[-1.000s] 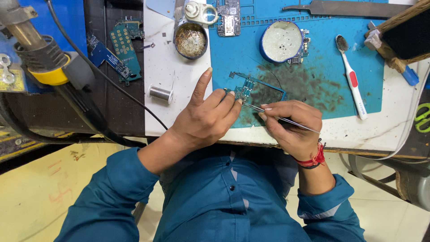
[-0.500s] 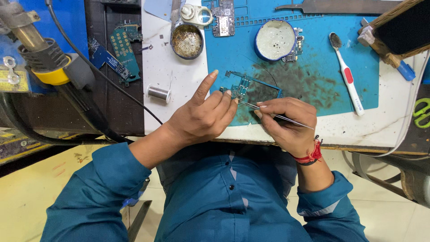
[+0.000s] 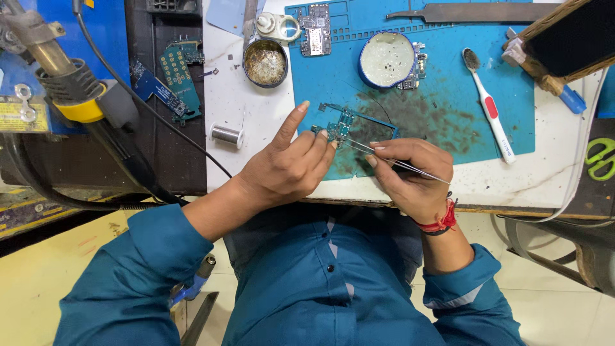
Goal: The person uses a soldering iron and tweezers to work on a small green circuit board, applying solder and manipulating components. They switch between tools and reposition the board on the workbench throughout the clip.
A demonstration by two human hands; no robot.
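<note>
My left hand point(image 3: 288, 168) pinches a small blue-green circuit board point(image 3: 343, 125) over a blue work mat point(image 3: 500, 115), with the index finger stretched out straight. My right hand point(image 3: 410, 176) grips thin metal tweezers point(image 3: 391, 160) whose tips touch the board near my left fingertips. Both hands rest at the near edge of the white bench point(image 3: 557, 173).
On the bench lie a round tin of brass wool point(image 3: 264, 62), a blue-rimmed round dish point(image 3: 387, 59), a white-and-red toothbrush point(image 3: 490, 109), a solder spool point(image 3: 227, 135), other circuit boards point(image 3: 314, 29) and a green board point(image 3: 176, 74). A hot-air handle point(image 3: 70, 90) hangs left. Green scissors point(image 3: 601, 157) lie at the right.
The view has shifted slightly; my hands hold the same positions on the board, with the tweezers still at it.
</note>
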